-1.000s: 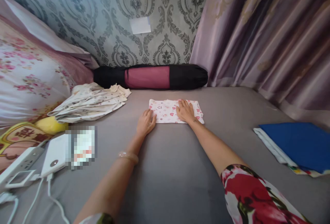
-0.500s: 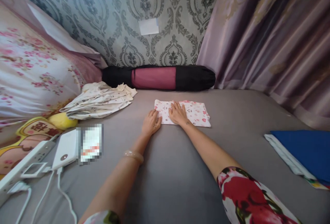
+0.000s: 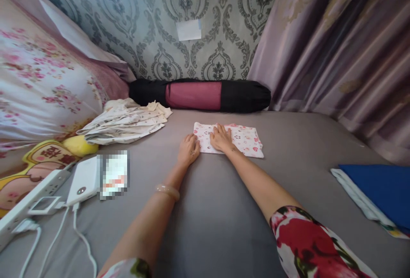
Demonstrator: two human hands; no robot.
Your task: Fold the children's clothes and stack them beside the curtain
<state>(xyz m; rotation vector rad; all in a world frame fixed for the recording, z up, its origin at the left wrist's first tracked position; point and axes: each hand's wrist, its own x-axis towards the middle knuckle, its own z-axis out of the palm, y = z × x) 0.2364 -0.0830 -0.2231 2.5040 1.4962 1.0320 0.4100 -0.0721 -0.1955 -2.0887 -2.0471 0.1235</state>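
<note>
A small white cloth with pink hearts (image 3: pixel 243 139) lies folded flat on the grey bed sheet (image 3: pixel 218 209). My right hand (image 3: pixel 220 138) rests palm down on its left half, fingers stretched out. My left hand (image 3: pixel 188 150) sits at the cloth's left edge, fingers lying loosely on the sheet and touching the cloth's corner. A pale bangle (image 3: pixel 167 191) circles my left wrist.
A pile of cream printed clothes (image 3: pixel 124 120) lies to the left, a black and maroon roll (image 3: pixel 200 94) against the wall. Floral pillows (image 3: pixel 41 86), a yellow toy, a power bank (image 3: pixel 83 180), a power strip and cables are at left. Blue folded fabric (image 3: pixel 378 192) lies right.
My right hand slid from the cloth's middle-right to its left half, close to my left hand. The view shifted a little to the left.
</note>
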